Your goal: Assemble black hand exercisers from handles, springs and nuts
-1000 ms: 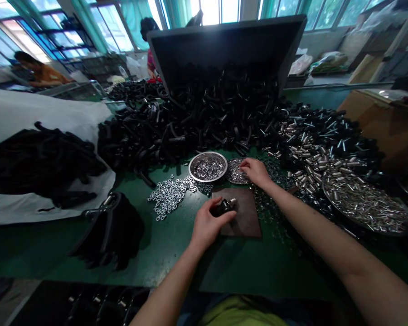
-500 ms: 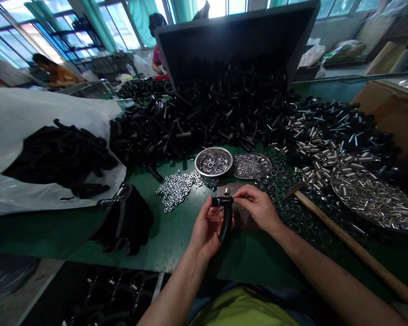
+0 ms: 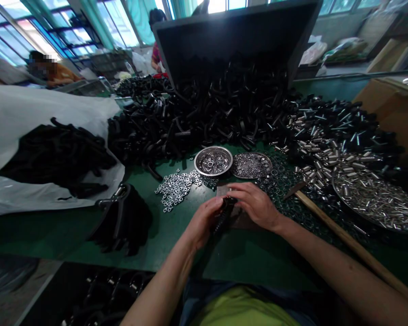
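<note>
My left hand (image 3: 204, 219) is wrapped round a black curved handle (image 3: 223, 216), which points down toward me. My right hand (image 3: 256, 206) has its fingers closed on the top end of the same handle and partly hides it. Both hands are over a flat metal plate (image 3: 241, 222) on the green table. Just beyond them stand a round steel bowl of small metal parts (image 3: 230, 164) and a shallow dish of small pins (image 3: 269, 164). Left of the hands lies a scatter of small metal nuts (image 3: 175, 188).
A hammer (image 3: 340, 231) with a wooden handle lies at right, near metal springs (image 3: 316, 167) and a large tray (image 3: 340, 201) of pins. Black handles (image 3: 204, 113) are heaped at the back. A stack of black handles (image 3: 125, 222) and a white sack (image 3: 54, 104) are at left.
The handle has turned, so its top end no longer lies crosswise toward the left. My right hand has moved over that end, its fingers now covering it.
</note>
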Demonstrator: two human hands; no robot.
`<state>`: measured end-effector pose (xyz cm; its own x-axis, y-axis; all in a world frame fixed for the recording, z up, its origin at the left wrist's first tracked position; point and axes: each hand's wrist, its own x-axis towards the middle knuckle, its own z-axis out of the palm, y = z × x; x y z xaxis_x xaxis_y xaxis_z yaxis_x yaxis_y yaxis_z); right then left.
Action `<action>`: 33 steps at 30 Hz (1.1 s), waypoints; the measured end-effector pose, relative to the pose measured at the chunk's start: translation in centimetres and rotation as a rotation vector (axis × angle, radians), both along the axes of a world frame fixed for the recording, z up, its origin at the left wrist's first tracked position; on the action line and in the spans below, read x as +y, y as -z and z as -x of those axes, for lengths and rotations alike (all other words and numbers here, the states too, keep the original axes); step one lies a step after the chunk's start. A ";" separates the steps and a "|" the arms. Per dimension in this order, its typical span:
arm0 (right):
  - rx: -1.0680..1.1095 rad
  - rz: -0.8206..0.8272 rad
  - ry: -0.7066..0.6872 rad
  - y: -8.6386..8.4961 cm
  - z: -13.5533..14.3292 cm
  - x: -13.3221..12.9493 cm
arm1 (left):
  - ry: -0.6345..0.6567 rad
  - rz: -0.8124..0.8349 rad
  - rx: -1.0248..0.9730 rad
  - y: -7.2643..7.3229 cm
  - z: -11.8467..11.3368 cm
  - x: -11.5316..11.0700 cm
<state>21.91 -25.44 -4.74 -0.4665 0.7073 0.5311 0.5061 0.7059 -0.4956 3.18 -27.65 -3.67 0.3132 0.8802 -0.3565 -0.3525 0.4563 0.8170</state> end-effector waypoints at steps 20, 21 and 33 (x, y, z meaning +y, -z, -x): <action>-0.782 0.006 0.687 0.6 -11.3 -4.2 | 0.182 -0.876 1.367 3.0 -1.4 -0.5; -0.805 0.080 0.769 1.0 -12.6 -5.2 | 0.174 -0.859 1.374 3.0 -1.5 -0.4; -0.229 0.294 0.701 -2.8 -9.1 -5.7 | 0.175 -0.787 1.417 2.6 -1.9 -0.3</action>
<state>31.02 -31.18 -1.98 0.0641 0.9730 0.2218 0.8959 0.0418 -0.4422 5.07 -27.97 -6.30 0.2545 0.9649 0.0645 0.8499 -0.2550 0.4611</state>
